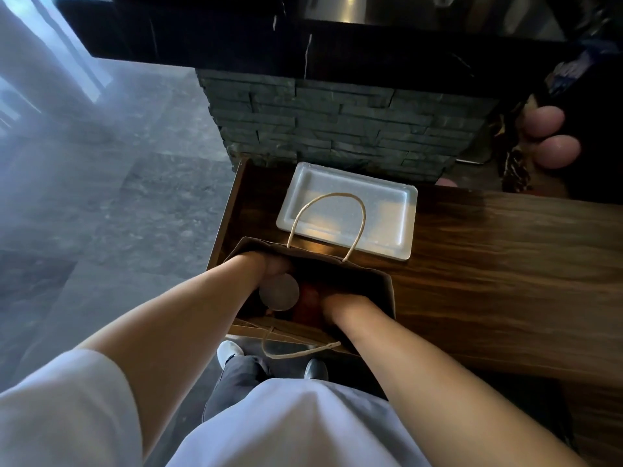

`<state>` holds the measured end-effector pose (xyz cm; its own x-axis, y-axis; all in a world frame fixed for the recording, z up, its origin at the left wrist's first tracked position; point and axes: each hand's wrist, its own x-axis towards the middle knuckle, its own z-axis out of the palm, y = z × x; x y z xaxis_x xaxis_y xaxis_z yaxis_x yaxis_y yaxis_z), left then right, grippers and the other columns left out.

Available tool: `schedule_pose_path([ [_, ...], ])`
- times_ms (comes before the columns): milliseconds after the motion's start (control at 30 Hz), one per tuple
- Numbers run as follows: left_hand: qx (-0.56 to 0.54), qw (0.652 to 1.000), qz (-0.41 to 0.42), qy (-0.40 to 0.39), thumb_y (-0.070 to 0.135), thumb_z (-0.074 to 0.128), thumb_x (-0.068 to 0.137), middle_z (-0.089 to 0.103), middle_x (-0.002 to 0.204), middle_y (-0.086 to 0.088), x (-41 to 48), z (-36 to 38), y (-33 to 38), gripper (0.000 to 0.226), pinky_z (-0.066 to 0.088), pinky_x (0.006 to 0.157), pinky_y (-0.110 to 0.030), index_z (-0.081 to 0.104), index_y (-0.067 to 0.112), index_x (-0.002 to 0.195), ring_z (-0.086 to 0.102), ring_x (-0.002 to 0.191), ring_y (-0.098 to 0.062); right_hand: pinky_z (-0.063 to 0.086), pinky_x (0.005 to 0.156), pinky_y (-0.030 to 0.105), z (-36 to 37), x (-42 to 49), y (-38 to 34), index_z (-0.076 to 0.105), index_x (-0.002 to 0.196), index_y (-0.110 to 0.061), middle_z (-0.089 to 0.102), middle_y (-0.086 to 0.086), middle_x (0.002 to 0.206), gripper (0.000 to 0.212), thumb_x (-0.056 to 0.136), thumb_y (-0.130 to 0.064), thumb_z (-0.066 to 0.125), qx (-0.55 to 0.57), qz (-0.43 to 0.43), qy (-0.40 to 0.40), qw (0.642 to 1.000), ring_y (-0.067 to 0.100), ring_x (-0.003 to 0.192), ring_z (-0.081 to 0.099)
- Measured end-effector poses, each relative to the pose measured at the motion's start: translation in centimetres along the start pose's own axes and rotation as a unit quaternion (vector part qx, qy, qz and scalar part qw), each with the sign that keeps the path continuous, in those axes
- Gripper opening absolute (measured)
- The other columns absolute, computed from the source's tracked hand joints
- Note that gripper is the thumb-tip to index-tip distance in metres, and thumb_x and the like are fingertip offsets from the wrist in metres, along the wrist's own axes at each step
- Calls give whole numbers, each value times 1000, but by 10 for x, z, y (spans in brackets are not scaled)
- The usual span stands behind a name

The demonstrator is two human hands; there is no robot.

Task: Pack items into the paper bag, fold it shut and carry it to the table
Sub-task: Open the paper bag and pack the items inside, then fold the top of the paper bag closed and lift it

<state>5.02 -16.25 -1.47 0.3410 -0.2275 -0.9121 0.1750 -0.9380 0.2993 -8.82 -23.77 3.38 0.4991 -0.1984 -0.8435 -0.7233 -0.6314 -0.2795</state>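
A brown paper bag (384, 291) with twine handles stands open at the near left corner of a dark wooden counter (488, 264). Both my hands reach down inside it. My left hand (269, 264) rests against a can with a round grey lid (279, 292). My right hand (337, 306) is deep in the bag beside a reddish item (308, 298); its fingers are hidden. One handle (328, 197) stands up at the far side, the other (296, 352) hangs over the near side.
An empty white foam tray (381, 210) lies just behind the bag. A dark stone-clad wall (337, 123) rises behind the counter under a black ledge. Another person's fingers (549, 136) show at the upper right. Grey stone floor (118, 197) lies to the left.
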Motion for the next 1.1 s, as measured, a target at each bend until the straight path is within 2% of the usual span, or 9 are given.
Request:
schedule_pose_path([
  [133,86,995,30,32,36,58,91,59,128,-14,-10,3,1,45,47,102,-44,54,17,131,57,118,-33,27,107,34,-3,-15,-3,32,144,-2,35,20,150,47,100,-17,37,-43,-12,-13,999,33,135,36],
  [233,173,978,99,65,28,47,99,62,128,-13,-40,1,9,36,48,102,-37,56,13,130,61,115,-29,38,103,35,1,-20,19,36,143,-11,47,14,142,52,93,-22,49,-53,-93,60,992,30,127,47],
  [367,-47,968,247,15,28,68,85,76,98,-9,-116,-69,-17,24,63,69,-37,70,13,104,76,82,-30,52,93,30,-9,-79,81,51,131,-38,62,-12,129,48,86,-50,57,264,-260,130,920,5,117,59],
  [467,-171,905,381,84,32,72,78,76,99,-10,-149,-103,-57,29,62,68,-31,74,12,99,75,79,-26,58,81,33,-3,-108,128,66,115,-26,73,5,108,37,79,-35,72,464,-281,151,827,23,98,70],
  [567,-137,912,330,199,-7,66,80,77,98,1,-123,-88,-98,31,62,77,-31,71,14,102,75,82,-20,54,91,39,26,-87,154,64,112,-36,71,-5,109,48,71,-16,79,436,-159,215,860,13,101,68],
  [667,-91,943,289,140,-14,69,76,70,117,7,-98,-53,-108,59,53,92,-40,63,31,114,70,102,-15,48,99,39,50,-57,148,49,127,-42,60,-16,125,71,71,-12,80,405,-102,202,886,2,114,57],
  [800,-85,938,310,127,-9,75,70,66,124,6,-62,-18,-99,78,53,95,-39,52,30,133,63,115,-14,44,98,33,59,-24,130,41,139,-39,52,-20,136,85,68,-16,83,433,-152,223,860,0,124,48],
  [1000,-58,938,265,216,3,78,69,74,84,10,-18,9,-92,28,59,73,-26,69,28,77,73,83,-11,55,80,17,53,8,100,61,109,-47,71,-21,106,56,72,-8,79,495,-205,262,803,-1,102,65],
  [1100,-38,930,269,247,11,76,75,77,90,5,-14,7,-95,17,58,76,-31,75,28,78,73,81,-13,56,79,20,51,10,94,70,96,-34,76,-8,96,34,74,-9,77,508,-225,296,777,6,93,70],
])
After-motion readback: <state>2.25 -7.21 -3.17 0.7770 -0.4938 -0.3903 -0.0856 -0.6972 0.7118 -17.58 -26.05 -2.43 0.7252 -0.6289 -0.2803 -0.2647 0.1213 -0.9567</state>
